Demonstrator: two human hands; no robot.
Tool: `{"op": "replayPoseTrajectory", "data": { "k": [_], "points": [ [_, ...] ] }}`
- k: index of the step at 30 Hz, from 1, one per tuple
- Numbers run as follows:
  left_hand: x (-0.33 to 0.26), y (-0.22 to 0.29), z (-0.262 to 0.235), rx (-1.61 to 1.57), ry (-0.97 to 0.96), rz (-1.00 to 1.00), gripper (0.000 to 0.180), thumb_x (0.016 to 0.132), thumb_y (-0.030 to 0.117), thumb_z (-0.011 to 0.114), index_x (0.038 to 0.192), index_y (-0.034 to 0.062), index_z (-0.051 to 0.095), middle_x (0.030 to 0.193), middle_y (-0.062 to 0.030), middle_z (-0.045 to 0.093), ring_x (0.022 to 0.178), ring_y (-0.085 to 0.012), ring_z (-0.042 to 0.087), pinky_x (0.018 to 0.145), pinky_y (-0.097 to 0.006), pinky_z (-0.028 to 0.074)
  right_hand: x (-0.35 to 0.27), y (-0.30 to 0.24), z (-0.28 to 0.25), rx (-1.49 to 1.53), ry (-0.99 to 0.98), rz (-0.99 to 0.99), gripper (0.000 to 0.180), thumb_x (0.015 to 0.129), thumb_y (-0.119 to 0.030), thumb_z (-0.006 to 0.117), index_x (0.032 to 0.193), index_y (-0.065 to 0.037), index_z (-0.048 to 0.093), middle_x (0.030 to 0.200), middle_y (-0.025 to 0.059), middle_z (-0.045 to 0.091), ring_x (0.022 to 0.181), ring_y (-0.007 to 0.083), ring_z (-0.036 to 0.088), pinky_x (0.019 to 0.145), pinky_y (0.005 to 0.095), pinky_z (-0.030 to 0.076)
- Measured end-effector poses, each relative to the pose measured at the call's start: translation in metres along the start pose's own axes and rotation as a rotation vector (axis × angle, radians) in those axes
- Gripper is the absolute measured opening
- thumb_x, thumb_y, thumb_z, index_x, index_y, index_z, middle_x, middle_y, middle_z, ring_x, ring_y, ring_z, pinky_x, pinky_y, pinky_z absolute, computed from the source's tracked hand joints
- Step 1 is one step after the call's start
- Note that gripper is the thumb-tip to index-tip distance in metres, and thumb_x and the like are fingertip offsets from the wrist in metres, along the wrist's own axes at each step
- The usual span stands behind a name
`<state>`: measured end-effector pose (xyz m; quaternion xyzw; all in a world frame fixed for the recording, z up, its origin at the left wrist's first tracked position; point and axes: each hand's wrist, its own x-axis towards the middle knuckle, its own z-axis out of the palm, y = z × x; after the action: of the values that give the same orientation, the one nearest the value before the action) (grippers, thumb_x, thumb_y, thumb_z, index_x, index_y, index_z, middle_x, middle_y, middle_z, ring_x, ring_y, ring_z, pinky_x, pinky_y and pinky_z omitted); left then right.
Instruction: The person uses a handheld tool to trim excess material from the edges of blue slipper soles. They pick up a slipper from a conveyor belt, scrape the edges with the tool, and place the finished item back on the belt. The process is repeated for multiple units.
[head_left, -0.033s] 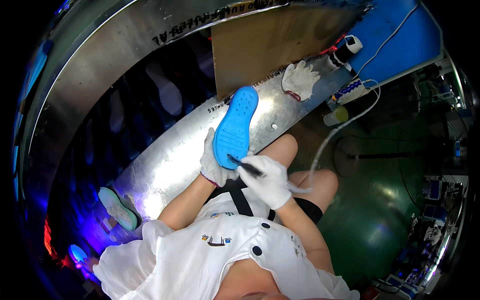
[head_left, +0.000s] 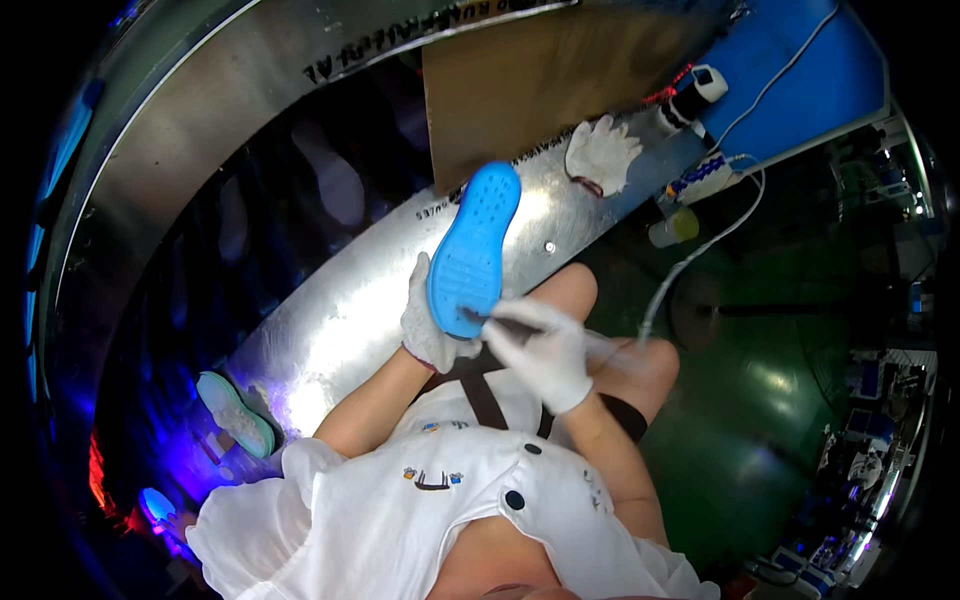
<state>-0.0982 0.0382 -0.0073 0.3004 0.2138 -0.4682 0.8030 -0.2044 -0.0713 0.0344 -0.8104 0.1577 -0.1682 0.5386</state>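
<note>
A blue shoe sole [head_left: 466, 252], with holes at its far end and ridges across its middle, is tilted up over the metal ledge. My left hand [head_left: 428, 318], in a pale knit glove, grips its near end from the left and beneath; most of those fingers are hidden. My right hand [head_left: 542, 352], white-gloved and blurred by motion, pinches a dark pen-shaped tool [head_left: 508, 325]. Its tip lies over the sole's near end; whether it touches I cannot tell. A pale hose [head_left: 672, 282] runs toward the right hand, its end smeared.
On the curved metal ledge [head_left: 345, 325] lie a loose white glove [head_left: 602, 157] and a mint-edged sole [head_left: 236, 414]. Behind stands a brown board [head_left: 530, 85]. Pale soles [head_left: 333, 180] show in the dark recess. A yellow-topped container [head_left: 674, 228] is at right, beside a blue surface [head_left: 800, 85].
My right hand has shifted slightly to the right with the tool and is now blurred. The hose has swung right with it. Sole and left hand stay nearly in place.
</note>
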Motion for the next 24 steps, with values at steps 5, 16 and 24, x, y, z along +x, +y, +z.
{"op": "replayPoseTrajectory", "data": {
  "k": [5, 16, 24],
  "points": [
    [-0.017, -0.011, 0.022, -0.059, -0.337, -0.071, 0.084, 0.091, 0.077, 0.032, 0.131, 0.0064, 0.054, 0.115, -0.0182, 0.065, 0.096, -0.0318, 0.066, 0.091, -0.047, 0.053, 0.038, -0.020, -0.010, -0.420, 0.220, -0.546, 0.014, 0.084, -0.012, 0.072, 0.096, -0.006, 0.068, 0.086, 0.0119, 0.066, 0.076, 0.0295, 0.064, 0.064, 0.0357, 0.051],
    [-0.020, -0.014, 0.027, -0.147, -0.415, -0.067, 0.109, 0.078, 0.093, 0.027, 0.135, 0.0037, 0.050, 0.104, -0.0215, 0.066, 0.080, -0.0328, 0.066, 0.060, -0.039, 0.054, -0.002, -0.053, -0.016, -0.158, -0.015, -0.606, 0.017, 0.080, -0.004, 0.073, 0.097, -0.007, 0.069, 0.086, 0.0081, 0.069, 0.068, 0.0254, 0.066, 0.065, 0.0316, 0.053],
    [-0.006, -0.003, 0.019, -0.262, -0.862, -0.037, 0.101, 0.087, 0.083, 0.033, 0.145, 0.0006, 0.039, 0.128, -0.0307, 0.056, 0.102, -0.0428, 0.064, 0.089, -0.053, 0.054, -0.014, -0.055, 0.000, -0.210, 0.086, -0.610, 0.014, 0.081, -0.009, 0.073, 0.093, -0.006, 0.068, 0.089, 0.0080, 0.069, 0.069, 0.0232, 0.065, 0.063, 0.0327, 0.054]
  ]
}}
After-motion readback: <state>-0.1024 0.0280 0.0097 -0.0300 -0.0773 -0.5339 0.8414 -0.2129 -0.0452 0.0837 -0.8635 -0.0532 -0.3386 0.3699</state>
